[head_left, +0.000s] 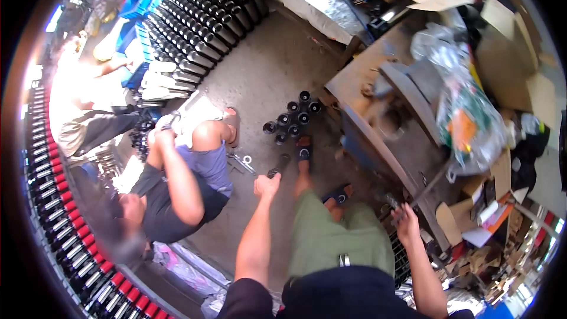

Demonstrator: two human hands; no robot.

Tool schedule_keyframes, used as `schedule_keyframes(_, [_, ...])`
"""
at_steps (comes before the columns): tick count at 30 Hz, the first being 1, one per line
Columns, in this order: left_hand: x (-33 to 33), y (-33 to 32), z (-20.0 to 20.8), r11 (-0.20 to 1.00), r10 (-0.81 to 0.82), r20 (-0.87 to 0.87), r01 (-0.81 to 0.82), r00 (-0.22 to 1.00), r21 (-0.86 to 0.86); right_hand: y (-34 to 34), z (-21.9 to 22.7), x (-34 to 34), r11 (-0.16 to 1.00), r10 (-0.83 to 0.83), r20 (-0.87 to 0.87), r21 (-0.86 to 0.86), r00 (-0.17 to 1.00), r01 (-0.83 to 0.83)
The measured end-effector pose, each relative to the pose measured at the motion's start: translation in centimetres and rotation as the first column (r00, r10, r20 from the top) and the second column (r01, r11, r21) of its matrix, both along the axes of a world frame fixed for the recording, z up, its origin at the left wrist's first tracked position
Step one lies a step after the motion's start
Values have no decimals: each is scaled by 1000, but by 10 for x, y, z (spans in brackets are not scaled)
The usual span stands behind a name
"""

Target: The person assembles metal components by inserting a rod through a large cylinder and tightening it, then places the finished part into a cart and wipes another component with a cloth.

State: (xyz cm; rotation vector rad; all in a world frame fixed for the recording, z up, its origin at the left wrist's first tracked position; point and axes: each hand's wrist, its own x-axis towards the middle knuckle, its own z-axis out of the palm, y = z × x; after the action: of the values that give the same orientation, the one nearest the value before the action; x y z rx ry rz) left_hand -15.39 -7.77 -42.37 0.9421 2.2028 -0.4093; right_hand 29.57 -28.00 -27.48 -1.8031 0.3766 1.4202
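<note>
My left hand is closed round the near end of a black cylindrical part, held out above the floor and tilted away from me. My right hand is by the near edge of a rusty metal workbench. Its fingers are closed on a small shiny metal part, whose exact kind I cannot make out. Just beyond that hand a metal bar slants over the bench edge. On the floor ahead of my feet, several black tubes stand upright in a cluster.
At my left a seated person works with raised hands; another person is farther back. Rows of black tubes stand beside blue bins. Red-ended rods line the left rim. A clear plastic bag sits on the bench.
</note>
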Motion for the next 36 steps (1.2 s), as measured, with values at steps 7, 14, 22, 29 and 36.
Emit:
schedule_keyframes(7, [-114, -194, 365, 940, -49, 730, -216, 682, 265, -33, -8, 10, 991, -115, -57, 61, 992, 118])
schedule_keyframes(14, [82, -25, 490, 777, -583, 813, -295, -3, 556, -54, -2, 16, 992, -121, 444, 29, 888, 120])
schedule_keyframes(22, [232, 123, 486, 522, -742, 669, -656, -35, 545, -157, 55, -63, 983, 133, 797, -180, 590, 22])
schedule_keyframes(29, [273, 218, 443, 668, -657, 753, -497, -44, 554, -204, 85, -163, 967, 118, 915, -195, 387, 166])
schedule_keyframes(36, [297, 221, 472, 819, -500, 866, -312, 29, 483, -180, 141, -186, 988, 74, 977, -99, 198, 120])
